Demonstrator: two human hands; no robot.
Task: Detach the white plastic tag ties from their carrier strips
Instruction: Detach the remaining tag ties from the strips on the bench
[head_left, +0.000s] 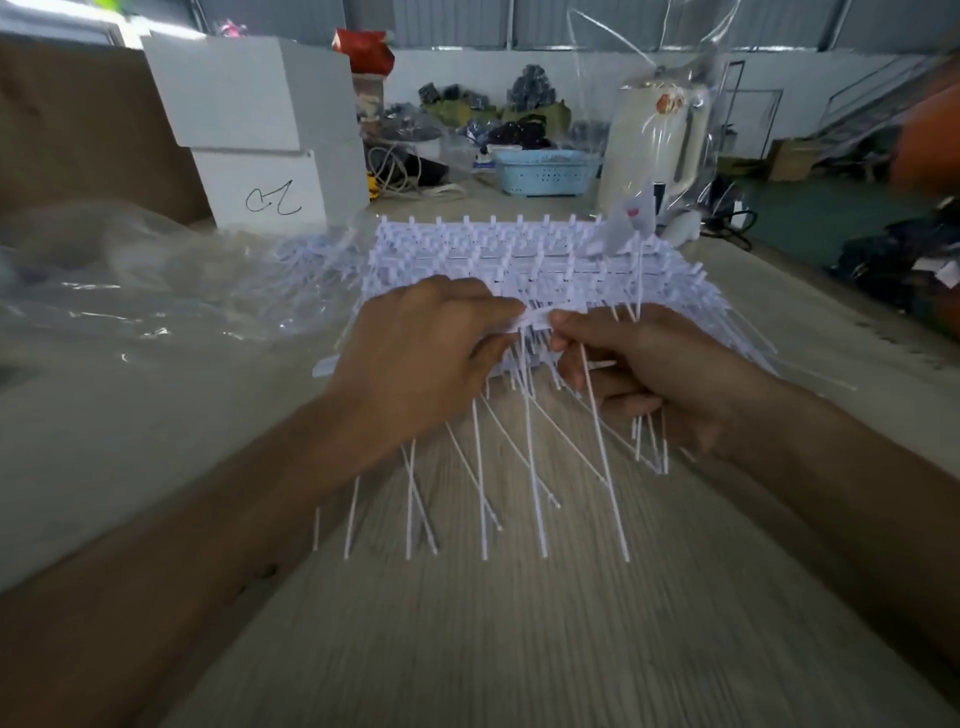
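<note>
Both forearms run off the bottom corners of the view, and the fingertips of the left hand (431, 343) and right hand (649, 374) are partly hidden by the white plastic they work on, so exactly how many ties each holds cannot be told; motion blur softens the far edge of the pile too. The left hand pinches a short white carrier strip (535, 319) between thumb and curled fingers, and the right hand pinches the same strip just beside it while its lower fingers curl round a loose bunch of tag ties (535, 457). These ties are thin, straight white stems hanging from the strip, their long axis running toward the viewer and fanning slightly left and right, free ends over the wood-grain table (519, 649). Behind the hands lies a stack of undivided strips (498, 254), a dense white lattice with little T-shaped heads along its far edge and stems sticking out to both sides. Crumpled clear plastic bag (130, 280) lies to the left, near white cardboard boxes (260, 130). A cream kettle (654, 145) wrapped in clear film and a blue basket (545, 174) stand farther back.
</note>
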